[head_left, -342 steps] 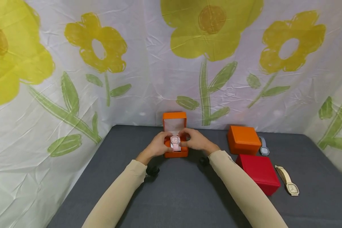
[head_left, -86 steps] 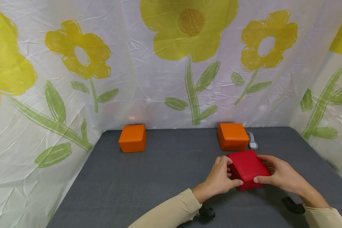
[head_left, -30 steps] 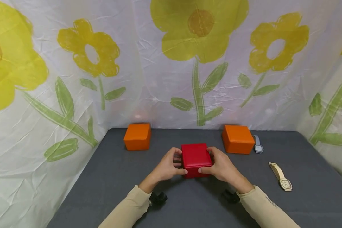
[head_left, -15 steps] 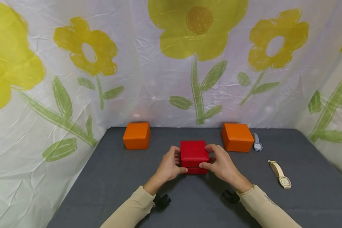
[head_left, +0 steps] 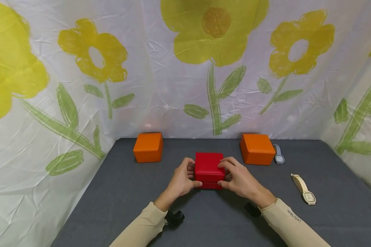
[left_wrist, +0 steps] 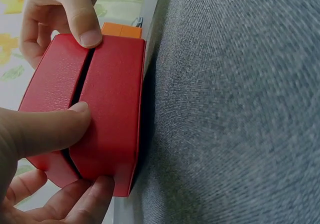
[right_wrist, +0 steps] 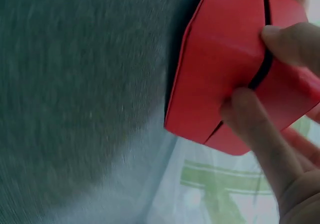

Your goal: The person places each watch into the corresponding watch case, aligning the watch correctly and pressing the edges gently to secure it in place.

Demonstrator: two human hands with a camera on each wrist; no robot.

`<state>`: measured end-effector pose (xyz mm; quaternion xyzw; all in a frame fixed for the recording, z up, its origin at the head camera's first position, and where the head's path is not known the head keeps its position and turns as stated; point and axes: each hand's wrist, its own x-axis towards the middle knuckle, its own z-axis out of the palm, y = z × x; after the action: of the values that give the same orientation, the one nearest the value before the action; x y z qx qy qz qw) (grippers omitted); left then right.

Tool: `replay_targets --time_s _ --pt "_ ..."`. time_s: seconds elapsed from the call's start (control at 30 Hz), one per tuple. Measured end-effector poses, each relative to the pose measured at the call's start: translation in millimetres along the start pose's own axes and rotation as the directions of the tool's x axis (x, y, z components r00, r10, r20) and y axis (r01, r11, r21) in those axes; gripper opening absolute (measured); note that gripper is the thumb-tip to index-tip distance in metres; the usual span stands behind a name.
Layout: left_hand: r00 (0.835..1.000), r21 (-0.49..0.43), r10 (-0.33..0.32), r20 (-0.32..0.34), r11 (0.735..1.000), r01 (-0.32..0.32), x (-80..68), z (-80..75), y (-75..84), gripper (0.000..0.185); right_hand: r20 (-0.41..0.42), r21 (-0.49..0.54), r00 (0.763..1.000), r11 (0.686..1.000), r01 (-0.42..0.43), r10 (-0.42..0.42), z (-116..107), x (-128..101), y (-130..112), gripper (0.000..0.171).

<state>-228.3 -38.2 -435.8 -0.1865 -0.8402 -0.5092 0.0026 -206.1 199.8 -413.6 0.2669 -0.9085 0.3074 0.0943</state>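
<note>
A red hinged box (head_left: 208,166) sits on the grey table (head_left: 142,209) in the middle, its lid lifted by a narrow dark slit. My left hand (head_left: 181,179) grips its left side, thumb at the seam (left_wrist: 75,115). My right hand (head_left: 238,178) grips its right side, fingers over the lid and thumb at the front seam. In the left wrist view the red box (left_wrist: 100,109) fills the left half, with both thumbs on the gap. In the right wrist view the red box (right_wrist: 225,69) sits at the upper right, with my right fingers (right_wrist: 250,119) on the seam.
A shut orange box (head_left: 148,146) stands at the back left, another orange box (head_left: 257,148) at the back right with a grey watch (head_left: 278,156) beside it. A cream watch (head_left: 304,189) lies at the right. Flowered cloth walls the table on three sides.
Earlier an orange box held a pink watch; it now stands shut at the back left. The red box came from the right to the middle. In the last half second, my right fingers slid over its lid.
</note>
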Motion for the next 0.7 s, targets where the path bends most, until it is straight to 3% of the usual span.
replay_targets --time_s 0.27,0.5,0.57,0.7 --pt "1.000 0.002 -0.019 0.004 1.000 0.019 0.1 1.4 -0.6 0.067 -0.006 -0.104 0.983 0.978 0.181 -0.183 -2.5 1.4 7.7 0.047" --pt "1.000 -0.004 -0.030 -0.004 1.000 0.030 1.1 3.6 -1.1 0.067 0.023 -0.187 0.925 0.908 0.376 -0.378 -8.9 7.9 16.7 0.039" --pt "0.999 -0.014 -0.034 -0.006 0.999 0.034 0.9 4.0 -1.0 0.068 0.032 -0.191 0.916 0.897 0.398 -0.399 -10.9 10.7 17.9 0.037" --pt "0.998 -0.067 -0.061 0.001 0.996 0.061 1.5 2.3 0.4 0.074 0.039 -0.192 0.935 0.916 0.353 -0.352 -14.9 17.3 16.9 0.037"
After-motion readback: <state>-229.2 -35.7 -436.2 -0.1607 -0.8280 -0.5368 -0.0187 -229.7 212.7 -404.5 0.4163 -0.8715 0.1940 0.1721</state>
